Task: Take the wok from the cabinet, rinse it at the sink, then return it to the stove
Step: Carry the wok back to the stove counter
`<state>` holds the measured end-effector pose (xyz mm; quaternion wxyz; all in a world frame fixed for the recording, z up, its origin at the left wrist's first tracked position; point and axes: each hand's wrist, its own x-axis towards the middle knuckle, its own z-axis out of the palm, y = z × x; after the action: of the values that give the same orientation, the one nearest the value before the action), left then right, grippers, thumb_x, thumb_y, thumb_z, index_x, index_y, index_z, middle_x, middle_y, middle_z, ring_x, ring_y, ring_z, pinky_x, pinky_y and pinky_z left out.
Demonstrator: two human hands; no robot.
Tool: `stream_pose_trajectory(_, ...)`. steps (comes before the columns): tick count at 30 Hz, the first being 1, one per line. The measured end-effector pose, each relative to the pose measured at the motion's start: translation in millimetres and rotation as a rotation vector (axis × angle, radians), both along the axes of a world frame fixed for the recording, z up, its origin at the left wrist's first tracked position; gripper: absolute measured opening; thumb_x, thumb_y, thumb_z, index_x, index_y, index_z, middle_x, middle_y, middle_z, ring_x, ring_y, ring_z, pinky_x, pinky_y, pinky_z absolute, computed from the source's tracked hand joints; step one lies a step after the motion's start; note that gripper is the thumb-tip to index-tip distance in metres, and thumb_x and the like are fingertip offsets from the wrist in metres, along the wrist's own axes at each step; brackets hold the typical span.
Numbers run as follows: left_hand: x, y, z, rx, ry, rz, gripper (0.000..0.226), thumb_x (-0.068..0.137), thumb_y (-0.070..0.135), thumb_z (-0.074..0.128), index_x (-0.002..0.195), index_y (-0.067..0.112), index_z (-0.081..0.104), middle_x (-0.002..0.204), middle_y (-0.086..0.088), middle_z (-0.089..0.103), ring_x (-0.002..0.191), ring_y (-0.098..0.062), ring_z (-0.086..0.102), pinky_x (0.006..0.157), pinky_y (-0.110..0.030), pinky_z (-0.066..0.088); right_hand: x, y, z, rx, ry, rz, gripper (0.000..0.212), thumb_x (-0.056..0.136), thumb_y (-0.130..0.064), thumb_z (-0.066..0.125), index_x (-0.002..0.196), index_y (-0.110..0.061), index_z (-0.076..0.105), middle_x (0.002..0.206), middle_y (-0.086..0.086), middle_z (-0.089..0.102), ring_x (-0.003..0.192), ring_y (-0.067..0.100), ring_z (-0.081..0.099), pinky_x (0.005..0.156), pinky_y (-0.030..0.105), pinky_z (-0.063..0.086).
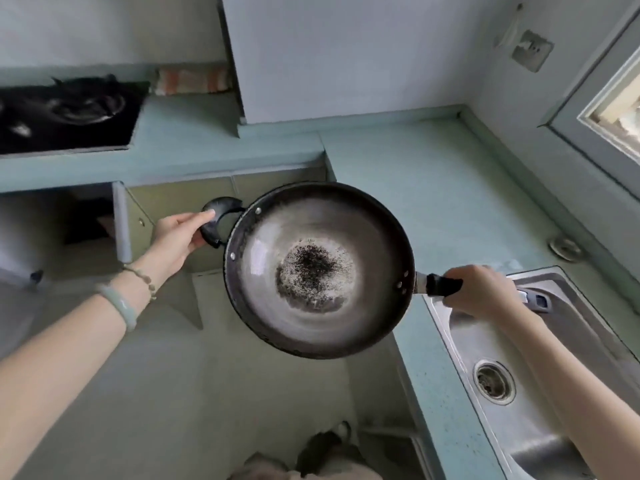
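Beside sink (540,344), left hand (173,237) and right hand (481,289) grip unlabelled wok (318,271).

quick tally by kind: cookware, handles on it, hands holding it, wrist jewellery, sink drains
wok: 1
wok handles: 2, loop handle and long handle
hands: 2, left hand and right hand
wrist jewellery: 2, bangle and bead bracelet
sink drain: 1
total: 8

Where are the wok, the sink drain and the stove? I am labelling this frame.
wok (311,237): head view, bare inner wall above the dark patch.
sink drain (493,381): head view, strainer centre.
stove (65,112): head view, black top by the burner.
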<state>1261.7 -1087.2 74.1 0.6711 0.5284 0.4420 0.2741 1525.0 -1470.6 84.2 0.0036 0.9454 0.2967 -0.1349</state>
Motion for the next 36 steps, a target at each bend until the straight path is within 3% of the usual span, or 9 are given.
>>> stream_pose_trajectory(7,-170,25,6,0.024,-0.052,0.269,0.013,0.083,0.012,0.069,0.070,0.012,0.069,0.059,0.004,0.070,0.054,-0.009,0.066,0.054,-0.022,0.053,-79,98,22,0.037,-0.075,0.327,0.020,0.071,-0.026,0.066,0.063,-0.035,0.051,0.068,-0.004,0.057,0.074,0.026,0.052,0.070,0.029,0.032)
stream_pose_trajectory(11,-267,27,5,0.008,-0.045,0.401,0.030,0.084,0.012,0.067,0.055,0.018,0.072,0.057,0.005,0.068,0.051,-0.009,0.064,0.053,-0.022,0.053,-136,150,32,0.050,-0.076,0.458,0.031,0.070,-0.026,0.067,0.052,-0.034,0.043,0.055,-0.010,0.049,0.067,0.025,0.049,0.071,0.030,0.032)
stream_pose_trajectory(17,-395,23,17,0.028,-0.067,0.618,0.019,0.084,0.014,0.068,0.066,0.018,0.063,0.066,0.000,0.068,0.056,-0.012,0.064,0.054,-0.023,0.054,-215,223,36,0.099,-0.050,0.672,0.022,0.069,-0.030,0.071,0.057,-0.034,0.053,0.060,-0.007,0.059,0.070,0.025,0.056,0.076,0.031,0.036)
stream_pose_trajectory(20,-441,14,18,0.030,-0.084,0.693,0.036,0.085,0.013,0.066,0.049,0.022,0.068,0.059,0.005,0.066,0.053,-0.010,0.064,0.052,-0.022,0.054,-249,256,39,0.118,-0.056,0.770,0.016,0.072,-0.031,0.072,0.062,-0.032,0.059,0.062,-0.004,0.062,0.074,0.027,0.057,0.077,0.030,0.037)
stream_pose_trajectory(23,-473,6,16,0.023,-0.085,0.785,0.045,0.086,0.012,0.065,0.042,0.024,0.064,0.057,0.005,0.065,0.050,-0.007,0.063,0.052,-0.022,0.054,-275,287,45,0.109,-0.053,0.844,0.029,0.070,-0.024,0.070,0.053,-0.032,0.048,0.053,-0.006,0.051,0.069,0.027,0.053,0.072,0.030,0.034)
stream_pose_trajectory(26,-505,2,10,0.002,-0.069,0.900,0.045,0.086,0.013,0.065,0.042,0.024,0.063,0.070,-0.002,0.062,0.053,-0.008,0.063,0.052,-0.022,0.054,-297,329,47,0.098,-0.042,0.949,0.012,0.072,-0.024,0.068,0.065,-0.029,0.059,0.057,-0.010,0.053,0.071,0.024,0.053,0.078,0.030,0.035)
stream_pose_trajectory(28,-520,2,6,-0.014,-0.061,0.973,0.041,0.086,0.013,0.065,0.046,0.022,0.061,0.067,0.001,0.064,0.056,-0.008,0.063,0.051,-0.021,0.054,-311,359,45,0.086,-0.043,1.026,0.003,0.074,-0.024,0.066,0.076,-0.027,0.065,0.061,-0.011,0.054,0.074,0.024,0.052,0.080,0.029,0.033)
stream_pose_trajectory(31,-537,7,-1,-0.007,-0.023,1.028,0.023,0.090,0.016,0.061,0.068,0.021,0.053,0.074,0.001,0.060,0.063,-0.008,0.061,0.053,-0.019,0.053,-330,404,44,0.059,-0.061,1.120,0.009,0.075,-0.023,0.063,0.081,-0.029,0.065,0.064,-0.012,0.054,0.075,0.021,0.052,0.077,0.027,0.029)
stream_pose_trajectory(36,-564,20,-7,0.011,0.003,1.162,0.015,0.084,0.024,0.068,0.084,0.014,0.057,0.085,-0.007,0.062,0.071,-0.015,0.063,0.070,-0.030,0.053,-355,487,42,0.075,-0.004,1.257,0.016,0.074,-0.020,0.063,0.083,-0.033,0.066,0.068,-0.012,0.058,0.079,0.020,0.054,0.078,0.027,0.032)
